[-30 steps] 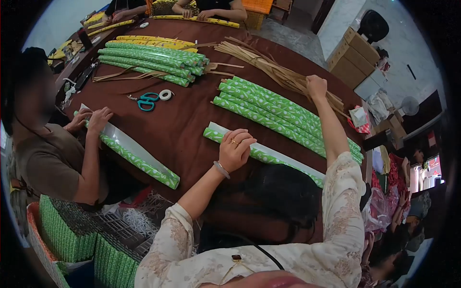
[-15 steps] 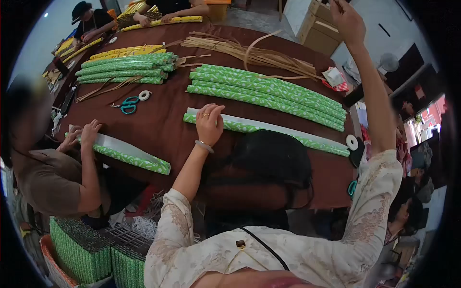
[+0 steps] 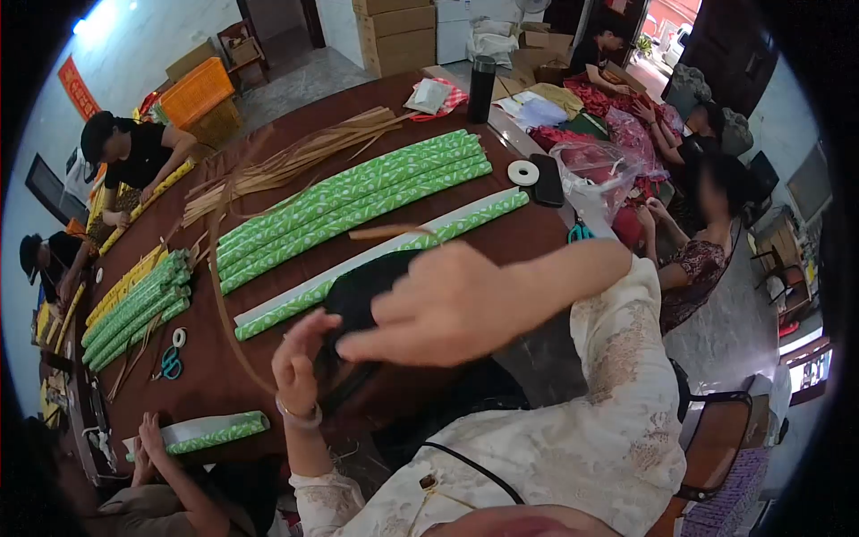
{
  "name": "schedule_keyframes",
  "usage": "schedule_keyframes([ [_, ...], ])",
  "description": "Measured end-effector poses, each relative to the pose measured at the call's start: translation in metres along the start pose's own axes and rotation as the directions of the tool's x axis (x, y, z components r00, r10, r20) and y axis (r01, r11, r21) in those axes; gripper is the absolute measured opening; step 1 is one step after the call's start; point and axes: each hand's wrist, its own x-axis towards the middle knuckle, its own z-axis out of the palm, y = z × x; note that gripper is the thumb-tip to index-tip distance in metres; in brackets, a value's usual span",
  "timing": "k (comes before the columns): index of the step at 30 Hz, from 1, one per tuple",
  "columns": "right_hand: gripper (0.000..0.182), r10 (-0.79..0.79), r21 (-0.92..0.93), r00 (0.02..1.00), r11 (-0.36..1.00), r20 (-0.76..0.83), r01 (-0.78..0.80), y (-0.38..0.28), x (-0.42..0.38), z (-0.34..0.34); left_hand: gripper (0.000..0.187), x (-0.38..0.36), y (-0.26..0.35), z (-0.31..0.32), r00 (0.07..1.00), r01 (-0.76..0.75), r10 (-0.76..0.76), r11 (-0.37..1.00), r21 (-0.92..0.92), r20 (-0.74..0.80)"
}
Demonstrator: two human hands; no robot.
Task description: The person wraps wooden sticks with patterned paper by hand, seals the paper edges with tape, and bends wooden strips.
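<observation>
My right hand (image 3: 438, 309), blurred, is closed in front of my chest, with a thin brown strip (image 3: 380, 232) running out from behind it. A long loop of brown strip (image 3: 215, 259) curves over the table and down behind my left hand (image 3: 300, 358). My left hand is half curled with its fingers apart, a bracelet on the wrist. Beyond both hands lies a green patterned paper roll (image 3: 474, 217) with a white edge. A black rounded thing (image 3: 362, 286) overlaps the roll, partly hidden by my right hand.
Several green rolls (image 3: 358, 206) and a pile of brown strips (image 3: 286, 161) lie farther back. Scissors (image 3: 170, 362), white tape (image 3: 523, 173), a phone (image 3: 547, 181) and a black bottle (image 3: 481, 89) are on the table. A co-worker's hands (image 3: 152, 438) rest on another roll (image 3: 219, 431); other people sit around.
My right hand has come down from high on the right to beside my left hand. A brown strip now loops over the table. My left hand has left the roll; the view has turned right.
</observation>
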Motion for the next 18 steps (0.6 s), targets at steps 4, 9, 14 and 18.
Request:
schedule_keyframes([
  [4, 0.012, 0.189, 0.159, 0.971, 0.964, 0.145, -0.211, -0.031, -0.048, 0.005, 0.040, -0.019, 0.017, 0.050, 0.953, -0.266, 0.238, 0.954, 0.141, 0.185],
  [9, 0.011, 0.634, 0.340, 0.717, 0.632, 0.290, -0.696, -0.029, -0.099, 0.007, 0.018, -0.040, 0.011, 0.056, 0.972, -0.206, 0.179, 0.961, 0.186, 0.151],
  [14, 0.014, 0.772, 0.324, 0.503, 0.396, 0.389, -0.859, -0.040, -0.135, 0.013, 0.043, -0.048, 0.004, 0.068, 0.984, 0.080, -0.099, 0.989, 0.126, 0.147],
  [18, 0.012, 0.737, 0.301, 0.382, 0.249, 0.557, -0.920, -0.039, -0.148, 0.011, 0.027, -0.059, -0.009, 0.066, 0.986, 0.159, -0.153, 0.983, 0.090, -0.072],
])
